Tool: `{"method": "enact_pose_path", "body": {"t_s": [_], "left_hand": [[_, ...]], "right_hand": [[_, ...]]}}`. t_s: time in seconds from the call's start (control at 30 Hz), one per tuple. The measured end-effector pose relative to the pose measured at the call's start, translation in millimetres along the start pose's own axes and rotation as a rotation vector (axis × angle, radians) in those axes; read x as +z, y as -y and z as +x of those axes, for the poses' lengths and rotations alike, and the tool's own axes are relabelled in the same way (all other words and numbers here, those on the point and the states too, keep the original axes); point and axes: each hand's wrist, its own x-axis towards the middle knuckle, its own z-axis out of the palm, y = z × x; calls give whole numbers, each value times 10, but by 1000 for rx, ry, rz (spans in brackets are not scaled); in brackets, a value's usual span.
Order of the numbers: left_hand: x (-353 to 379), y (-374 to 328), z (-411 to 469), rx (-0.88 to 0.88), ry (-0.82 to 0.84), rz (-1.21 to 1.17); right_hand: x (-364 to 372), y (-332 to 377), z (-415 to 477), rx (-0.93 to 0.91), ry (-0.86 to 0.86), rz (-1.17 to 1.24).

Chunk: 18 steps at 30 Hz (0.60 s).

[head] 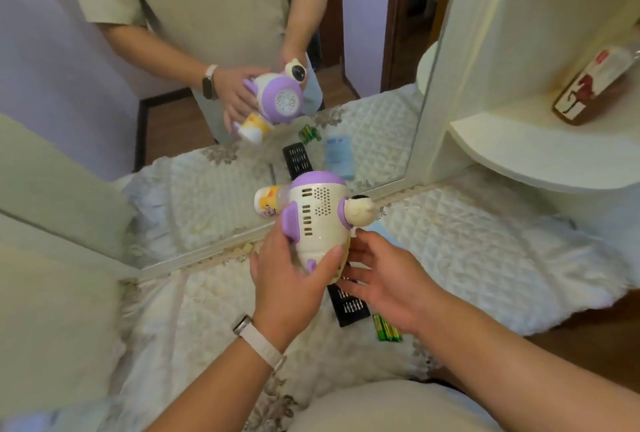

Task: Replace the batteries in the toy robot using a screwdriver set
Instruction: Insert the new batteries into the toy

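1 toy robot [318,220] is held above the worktop [485,241], close to the mirror [207,33], with its vented cream back facing up.

Hand state:
- The left hand [294,279] grips the toy body from below, with the thumb across the shell.
- The right hand [381,279] is spread with straight fingers just beside the toy's lower end, and it holds nothing.

Progress: early, by my reading. No driver is in either hand and no cover is off on the visible face. Left to do: find the battery cover, pick a bit, unscrew, swap the cells and refit the cover.

Count:
- 1 screwdriver set [346,307], a black case on the worktop under the hands, with its rows of bits showing.
- 1 cluster of green batteries [386,327] just beside the case. It looks like 4 cells, though blur makes this uncertain.
- 1 bottle [595,85] on the side shelf [519,147].
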Motion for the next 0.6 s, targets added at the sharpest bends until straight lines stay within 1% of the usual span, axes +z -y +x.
{"method": "enact_pose_path", "body": {"t_s": [0.27,0.47,0.6], "left_hand": [[609,-553,-58,105,104,387],[963,-788,-42,222,8,638],[1055,-921,1,251,-12,744]], "right_hand": [[-727,478,-23,91,51,116],[-1057,699,87,154,118,164],[-1115,780,174,192,152,216]]}}
